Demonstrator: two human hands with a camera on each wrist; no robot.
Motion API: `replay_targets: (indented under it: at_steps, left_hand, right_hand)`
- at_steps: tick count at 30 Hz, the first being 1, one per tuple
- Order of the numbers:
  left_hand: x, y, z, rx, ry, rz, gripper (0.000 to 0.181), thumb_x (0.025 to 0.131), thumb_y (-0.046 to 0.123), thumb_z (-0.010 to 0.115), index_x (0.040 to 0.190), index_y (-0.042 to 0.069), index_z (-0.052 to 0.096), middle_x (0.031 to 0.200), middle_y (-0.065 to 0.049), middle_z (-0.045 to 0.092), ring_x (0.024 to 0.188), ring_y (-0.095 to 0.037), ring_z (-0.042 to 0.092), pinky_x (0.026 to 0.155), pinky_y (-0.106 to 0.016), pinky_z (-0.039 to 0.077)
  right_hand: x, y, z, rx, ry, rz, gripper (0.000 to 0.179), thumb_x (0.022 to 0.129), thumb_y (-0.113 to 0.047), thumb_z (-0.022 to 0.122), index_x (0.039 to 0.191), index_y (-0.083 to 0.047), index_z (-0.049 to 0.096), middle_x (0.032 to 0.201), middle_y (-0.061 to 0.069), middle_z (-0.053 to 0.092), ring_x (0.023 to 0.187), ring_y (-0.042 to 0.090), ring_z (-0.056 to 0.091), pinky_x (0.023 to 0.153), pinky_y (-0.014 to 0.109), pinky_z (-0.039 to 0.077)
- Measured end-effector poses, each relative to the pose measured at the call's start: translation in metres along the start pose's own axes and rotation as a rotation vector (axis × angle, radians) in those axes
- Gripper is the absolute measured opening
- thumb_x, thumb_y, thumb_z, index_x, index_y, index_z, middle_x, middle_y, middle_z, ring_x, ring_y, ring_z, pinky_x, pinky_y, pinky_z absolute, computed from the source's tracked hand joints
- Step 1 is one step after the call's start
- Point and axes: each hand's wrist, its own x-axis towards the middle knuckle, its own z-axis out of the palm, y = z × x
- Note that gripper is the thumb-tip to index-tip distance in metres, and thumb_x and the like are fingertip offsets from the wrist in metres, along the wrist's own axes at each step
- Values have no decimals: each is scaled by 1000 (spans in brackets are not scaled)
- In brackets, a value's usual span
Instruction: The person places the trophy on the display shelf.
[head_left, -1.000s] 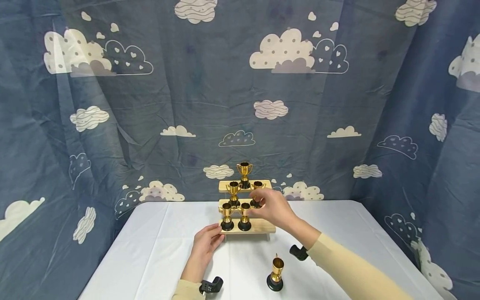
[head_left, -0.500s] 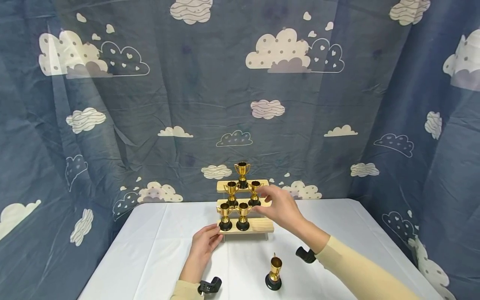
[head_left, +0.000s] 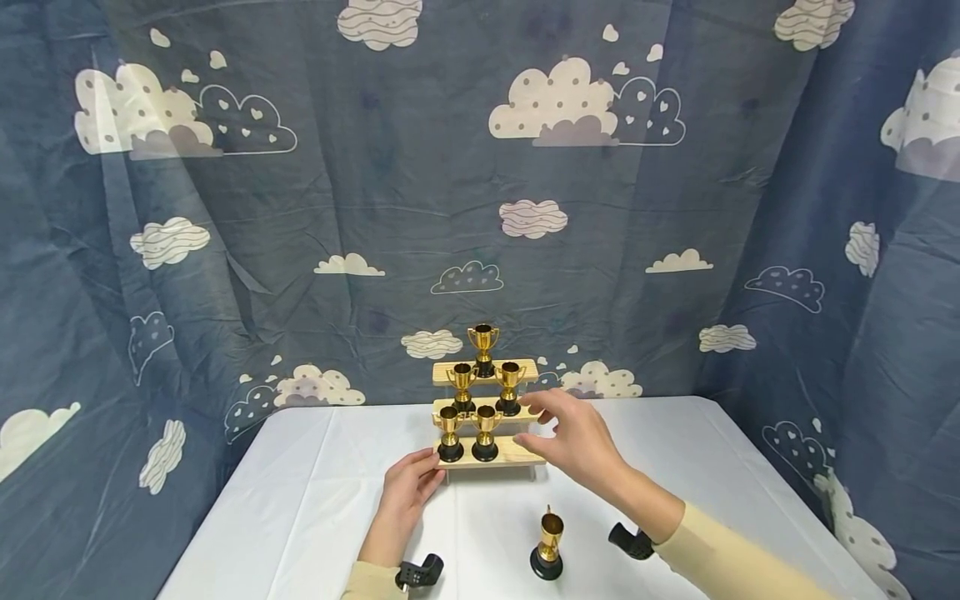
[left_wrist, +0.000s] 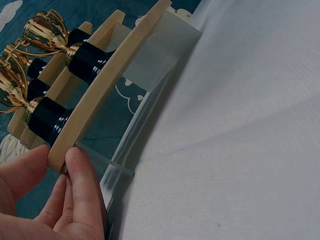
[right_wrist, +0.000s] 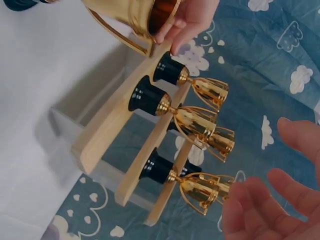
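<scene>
A three-step wooden stand [head_left: 528,452] on clear supports holds several small gold trophy cups with black bases. One trophy [head_left: 483,343] tops it, two stand on the middle step, including the right-hand trophy [head_left: 509,383], and two on the lowest step at its left and centre. My left hand [head_left: 407,493] pinches the left end of the lowest step, thumb above and fingers beneath, as the left wrist view shows. My right hand [head_left: 583,440] is just right of the stand, thumb and fingers apart, with nothing in its grasp; its fingertips point at the middle-step trophy.
Another gold trophy [head_left: 550,537] stands upright on the white-covered table [head_left: 337,517], in front of the stand and between my forearms. It looms large at the top of the right wrist view. A blue cloud-patterned curtain [head_left: 420,167] hangs behind and at both sides.
My right hand has drawn back to the right from the right-hand trophy on the middle step, its fingers spreading away from it. My left hand has kept its hold on the stand.
</scene>
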Motion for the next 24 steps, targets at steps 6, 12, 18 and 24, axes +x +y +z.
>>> replay_targets:
  at_steps: [6, 12, 18, 24]
  left_hand:
    - [2, 1, -2, 10, 6, 14, 45, 91, -3, 70, 132, -13, 53, 113, -17, 62, 90, -19, 65, 87, -29, 60]
    - [3, 1, 1, 10, 28, 19, 43, 90, -3, 70, 130, -12, 56, 114, -19, 63, 91, -20, 66, 86, -29, 60]
    - [3, -1, 4, 20, 11, 11, 43, 91, -2, 71, 130, -12, 55, 116, -20, 62, 90, -20, 65, 87, -29, 60]
    - [3, -3, 1, 18, 20, 9, 44, 90, -3, 71, 130, -12, 55, 113, -19, 63, 89, -19, 66, 87, -29, 60]
  right_hand:
    - [-16, 0, -2, 25, 27, -66, 43, 78, -27, 90, 116, -27, 70, 99, -19, 64, 87, 9, 63, 68, 24, 57]
    - [-33, 3, -7, 130, -119, -136, 41, 82, -23, 86, 117, -34, 67, 103, -22, 62, 90, 2, 60, 71, 23, 57]
    - [-49, 12, -12, 245, -375, -145, 38, 90, -32, 78, 125, -37, 63, 114, -20, 62, 99, 5, 60, 81, 29, 58]
    - [-63, 23, -12, 258, -536, -224, 45, 90, -36, 77, 132, -39, 59, 128, -17, 59, 117, 9, 57, 94, 38, 54]
